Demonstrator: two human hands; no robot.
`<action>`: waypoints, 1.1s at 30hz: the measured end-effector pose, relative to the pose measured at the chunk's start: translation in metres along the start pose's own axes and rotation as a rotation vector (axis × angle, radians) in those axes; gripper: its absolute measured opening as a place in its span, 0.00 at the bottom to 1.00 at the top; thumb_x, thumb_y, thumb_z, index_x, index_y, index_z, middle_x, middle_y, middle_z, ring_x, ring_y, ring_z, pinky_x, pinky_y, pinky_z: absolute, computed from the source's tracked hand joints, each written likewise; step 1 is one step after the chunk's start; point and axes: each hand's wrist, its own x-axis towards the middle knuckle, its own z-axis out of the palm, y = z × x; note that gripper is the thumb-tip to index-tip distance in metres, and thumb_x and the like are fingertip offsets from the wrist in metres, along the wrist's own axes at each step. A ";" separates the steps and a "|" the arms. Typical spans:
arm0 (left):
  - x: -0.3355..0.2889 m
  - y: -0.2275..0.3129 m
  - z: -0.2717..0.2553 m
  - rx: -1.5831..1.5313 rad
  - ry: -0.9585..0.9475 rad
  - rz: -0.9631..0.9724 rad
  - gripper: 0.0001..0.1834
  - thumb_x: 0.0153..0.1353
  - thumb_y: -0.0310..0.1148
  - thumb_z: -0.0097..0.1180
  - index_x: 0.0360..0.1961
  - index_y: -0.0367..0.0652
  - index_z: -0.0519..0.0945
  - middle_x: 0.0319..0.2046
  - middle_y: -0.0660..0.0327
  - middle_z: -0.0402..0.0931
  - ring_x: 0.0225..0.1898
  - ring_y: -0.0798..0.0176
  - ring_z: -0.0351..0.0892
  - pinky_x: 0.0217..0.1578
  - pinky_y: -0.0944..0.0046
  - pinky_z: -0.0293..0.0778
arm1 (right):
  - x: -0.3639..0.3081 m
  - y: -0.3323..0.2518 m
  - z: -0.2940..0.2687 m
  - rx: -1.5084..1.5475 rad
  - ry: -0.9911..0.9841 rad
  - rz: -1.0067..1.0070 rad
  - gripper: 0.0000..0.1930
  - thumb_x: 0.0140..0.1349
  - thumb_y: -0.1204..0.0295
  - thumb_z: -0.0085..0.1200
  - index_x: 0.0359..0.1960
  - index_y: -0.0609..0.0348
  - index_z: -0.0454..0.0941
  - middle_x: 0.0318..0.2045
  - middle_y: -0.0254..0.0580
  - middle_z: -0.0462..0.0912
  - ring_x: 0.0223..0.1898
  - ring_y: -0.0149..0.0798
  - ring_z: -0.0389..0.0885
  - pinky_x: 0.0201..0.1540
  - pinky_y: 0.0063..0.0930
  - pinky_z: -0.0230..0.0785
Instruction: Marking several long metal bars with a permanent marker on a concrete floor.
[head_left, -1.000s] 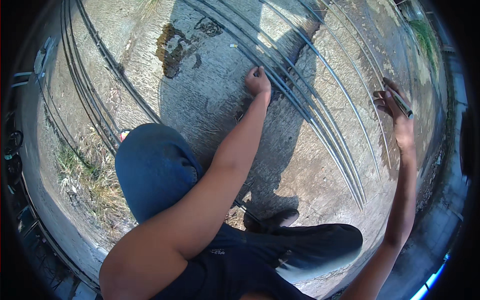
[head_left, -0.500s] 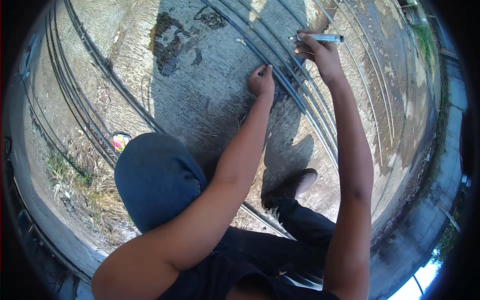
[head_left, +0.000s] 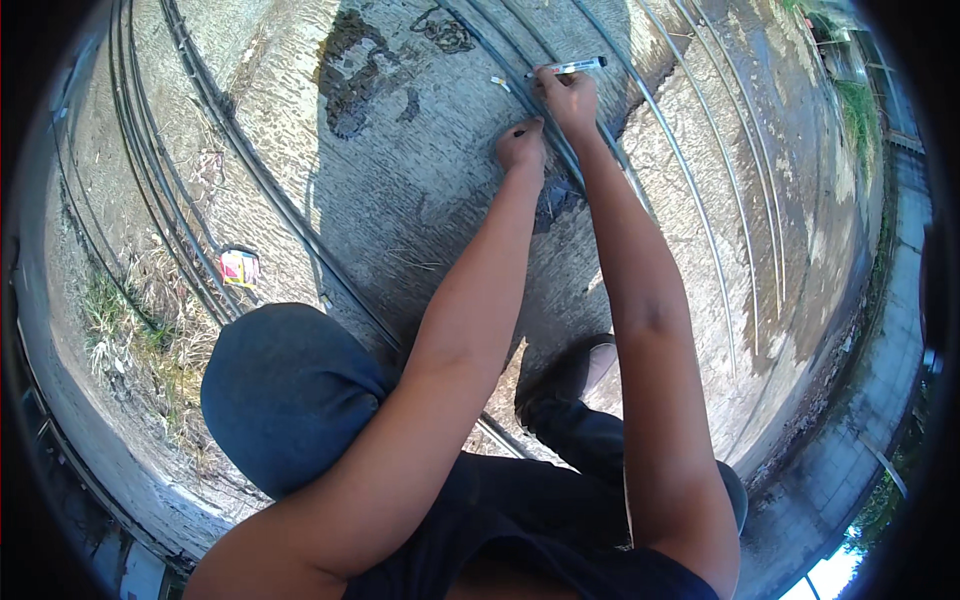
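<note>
A white marker pen (head_left: 577, 67) with a dark end is pinched in my right hand (head_left: 568, 100). Its tip end meets the long thin metal rods (head_left: 492, 55) from the right; whether it touches one cannot be told. Just left of those rods, my left hand (head_left: 521, 147) is closed, with a small dark thing showing between thumb and fingers, too small to name. The rods pass beneath my right hand and forearm, which hide part of them. A small whitish piece (head_left: 500, 83) lies beside the rods, above my left hand.
More single rods (head_left: 690, 160) lie spread to the right on the rough concrete (head_left: 410, 190). Dark rods (head_left: 235, 130) run along the left. A red and yellow packet (head_left: 239, 268) sits near dry grass (head_left: 160, 380). A blue cloth-like rounded shape (head_left: 290, 395) blocks the lower left.
My right hand has brought the marker left and slightly up, from beyond the rods onto them. My left hand stays closed near the same spot. The view has shifted slightly.
</note>
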 end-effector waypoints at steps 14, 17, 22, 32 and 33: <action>0.027 -0.002 -0.014 0.240 0.021 0.052 0.12 0.56 0.33 0.75 0.37 0.42 0.85 0.35 0.62 0.84 0.36 0.64 0.81 0.33 0.57 0.77 | 0.017 0.010 0.020 0.053 -0.016 -0.070 0.17 0.57 0.62 0.69 0.31 0.69 0.86 0.25 0.46 0.88 0.26 0.33 0.86 0.32 0.29 0.76; 0.029 0.002 -0.019 0.229 0.007 0.046 0.13 0.56 0.34 0.75 0.39 0.41 0.85 0.38 0.61 0.84 0.39 0.64 0.82 0.36 0.56 0.78 | 0.016 0.004 0.024 0.055 -0.041 -0.068 0.17 0.57 0.62 0.69 0.31 0.68 0.86 0.24 0.46 0.88 0.25 0.33 0.85 0.32 0.30 0.76; 0.020 0.011 -0.019 0.237 -0.048 -0.016 0.14 0.57 0.33 0.73 0.41 0.41 0.84 0.41 0.61 0.85 0.43 0.64 0.82 0.40 0.55 0.79 | 0.020 0.004 0.018 -0.028 -0.052 -0.117 0.19 0.56 0.60 0.70 0.30 0.68 0.86 0.23 0.48 0.87 0.25 0.34 0.85 0.31 0.32 0.75; 0.007 0.023 -0.017 0.228 -0.042 -0.063 0.13 0.59 0.33 0.71 0.42 0.40 0.84 0.44 0.60 0.84 0.47 0.62 0.83 0.43 0.54 0.80 | 0.014 -0.006 0.012 -0.298 -0.091 -0.212 0.20 0.55 0.58 0.70 0.29 0.69 0.87 0.22 0.47 0.87 0.24 0.33 0.85 0.30 0.31 0.75; 0.006 0.024 -0.016 0.228 -0.041 -0.062 0.13 0.59 0.33 0.71 0.42 0.40 0.84 0.44 0.60 0.84 0.47 0.62 0.83 0.43 0.54 0.80 | 0.014 -0.006 0.010 -0.296 -0.095 -0.225 0.22 0.53 0.58 0.71 0.29 0.71 0.85 0.21 0.50 0.86 0.24 0.37 0.86 0.30 0.34 0.76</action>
